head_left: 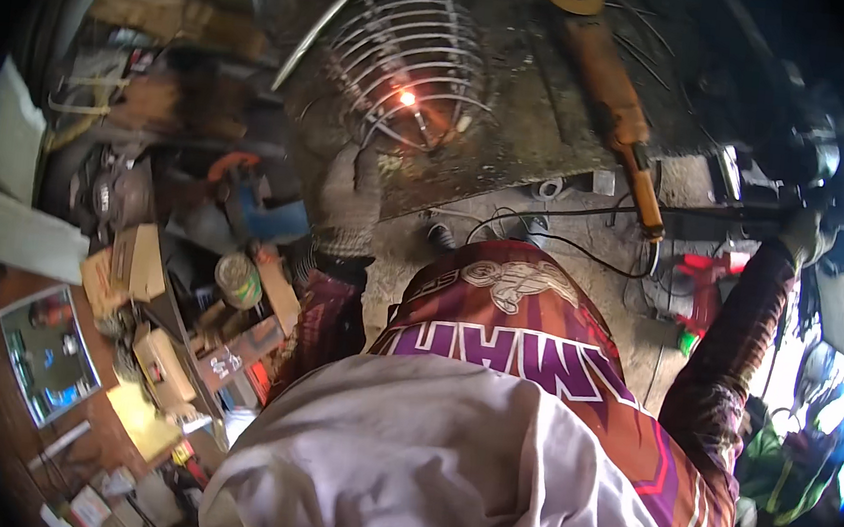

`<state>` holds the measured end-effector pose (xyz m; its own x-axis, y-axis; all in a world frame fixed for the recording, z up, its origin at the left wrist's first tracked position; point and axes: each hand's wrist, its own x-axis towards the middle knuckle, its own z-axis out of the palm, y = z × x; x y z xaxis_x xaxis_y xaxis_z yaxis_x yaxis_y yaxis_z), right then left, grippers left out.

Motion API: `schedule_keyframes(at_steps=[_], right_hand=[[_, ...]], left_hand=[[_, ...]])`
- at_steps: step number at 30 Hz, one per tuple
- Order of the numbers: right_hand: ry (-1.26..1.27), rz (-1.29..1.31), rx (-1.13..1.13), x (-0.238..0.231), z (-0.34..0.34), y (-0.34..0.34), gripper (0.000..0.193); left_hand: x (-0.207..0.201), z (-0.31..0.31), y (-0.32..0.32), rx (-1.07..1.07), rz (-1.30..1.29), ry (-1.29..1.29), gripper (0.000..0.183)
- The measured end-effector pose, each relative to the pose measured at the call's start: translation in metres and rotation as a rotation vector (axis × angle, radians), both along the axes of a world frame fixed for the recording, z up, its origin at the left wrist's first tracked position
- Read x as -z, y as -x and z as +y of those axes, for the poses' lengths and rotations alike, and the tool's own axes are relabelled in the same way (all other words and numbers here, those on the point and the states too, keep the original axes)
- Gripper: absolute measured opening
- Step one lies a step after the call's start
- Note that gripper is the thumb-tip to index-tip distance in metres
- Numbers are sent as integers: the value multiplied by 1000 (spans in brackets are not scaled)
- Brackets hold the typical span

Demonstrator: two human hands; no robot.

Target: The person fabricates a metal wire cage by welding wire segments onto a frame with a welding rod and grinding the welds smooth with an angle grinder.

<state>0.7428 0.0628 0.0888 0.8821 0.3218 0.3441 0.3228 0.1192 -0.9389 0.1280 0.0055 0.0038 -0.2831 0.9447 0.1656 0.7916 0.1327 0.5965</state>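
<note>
A round cage of curved metal rods (415, 57) lies on the dark metal worktable, with a bright orange glowing spot (407, 99) on its near side. My left hand (349, 202), in a grey knitted glove, is at the table's near left edge, just below the cage. Its fingers look closed around a thin dark piece that points up toward the cage; what that is stays unclear. Far out to the right is my gloved right hand (808, 235), against dark, blurred equipment. Its fingers do not show clearly.
An orange angle grinder (613, 90) with a tan disc lies on the table (524, 132), its cable hanging off the near edge. A red tool stand (703, 288) is on the floor at right. Boxes, a can (238, 280) and a blue vise-like tool (267, 218) crowd the left.
</note>
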Motion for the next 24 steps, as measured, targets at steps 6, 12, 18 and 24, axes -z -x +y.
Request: schedule_keyframes(at_steps=[6, 12, 18, 24], right_hand=[[398, -187, 254, 12, 8, 18, 50], [679, -416, 361, 37, 3, -31, 66], [826, -425, 461, 32, -9, -10, 76], [191, -775, -368, -20, -42, 171, 38]], left_hand=[[-2, -6, 1, 8, 35, -6, 39], [1, -1, -3, 13, 24, -33, 38], [-2, 0, -3, 46, 78, -111, 29], [-7, 2, 3, 120, 224, -255, 24]])
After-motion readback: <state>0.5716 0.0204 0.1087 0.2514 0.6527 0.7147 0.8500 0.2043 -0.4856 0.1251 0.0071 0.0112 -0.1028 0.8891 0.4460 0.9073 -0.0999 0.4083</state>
